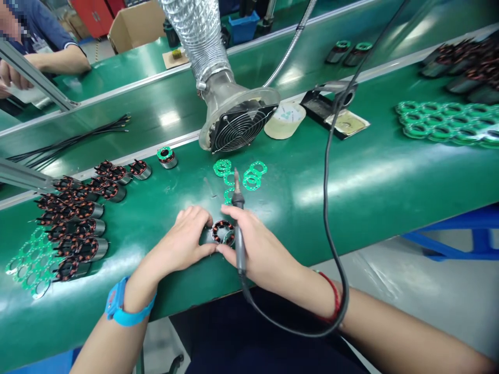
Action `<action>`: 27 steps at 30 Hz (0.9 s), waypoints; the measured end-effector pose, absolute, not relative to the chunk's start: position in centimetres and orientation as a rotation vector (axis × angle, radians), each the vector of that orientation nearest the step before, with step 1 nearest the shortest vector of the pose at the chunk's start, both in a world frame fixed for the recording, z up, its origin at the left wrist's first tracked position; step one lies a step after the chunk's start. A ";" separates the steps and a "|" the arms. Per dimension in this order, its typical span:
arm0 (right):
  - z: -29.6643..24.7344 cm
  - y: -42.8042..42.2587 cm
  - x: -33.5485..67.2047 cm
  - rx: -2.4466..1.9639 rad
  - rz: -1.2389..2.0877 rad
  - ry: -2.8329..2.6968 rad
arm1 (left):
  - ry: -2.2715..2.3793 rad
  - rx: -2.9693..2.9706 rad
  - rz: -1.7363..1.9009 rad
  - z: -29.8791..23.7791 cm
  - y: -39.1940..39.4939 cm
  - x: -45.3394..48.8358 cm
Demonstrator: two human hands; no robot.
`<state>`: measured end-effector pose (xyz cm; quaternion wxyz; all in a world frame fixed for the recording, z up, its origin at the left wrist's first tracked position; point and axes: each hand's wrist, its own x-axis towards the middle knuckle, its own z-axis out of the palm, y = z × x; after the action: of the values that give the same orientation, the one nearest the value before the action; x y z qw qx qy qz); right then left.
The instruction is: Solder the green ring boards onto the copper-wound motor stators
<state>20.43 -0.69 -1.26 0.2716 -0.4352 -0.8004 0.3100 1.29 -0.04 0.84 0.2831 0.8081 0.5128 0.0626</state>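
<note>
Legible text: none found in this view.

- Roll of tape [285, 120], on the table [390, 176]: faint greenish marks on the top face, possibly a logo; too blurred to read.
- Soldering iron stand [335, 111]: yellowish pad with no lettering that can be made out.
- Badge [39, 44] on the co-worker's shirt, far left: pale card, print too small to tell.
- Blue wristband [117, 304]: reddish face, no digits discernible.
- Cardboard box [136, 26]: plain sides, no print seen.
</note>
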 end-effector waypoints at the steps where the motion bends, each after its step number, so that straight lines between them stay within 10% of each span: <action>1: -1.2 -0.6 20.2 -1.213 0.853 -2.187 | 1.385 2.191 0.167 0.8 0.0 1.2; 14: -0.4 1.0 23.7 -1.300 1.028 -2.118 | 0.852 1.911 0.221 1.4 0.4 1.1; 27: -1.1 0.9 21.4 -1.146 0.570 -2.200 | 1.337 2.073 0.524 -1.5 0.3 3.0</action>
<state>21.44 0.86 -1.15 0.2937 -0.4303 -0.8262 0.2142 3.02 0.30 -1.51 0.3049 0.7828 0.5050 0.1977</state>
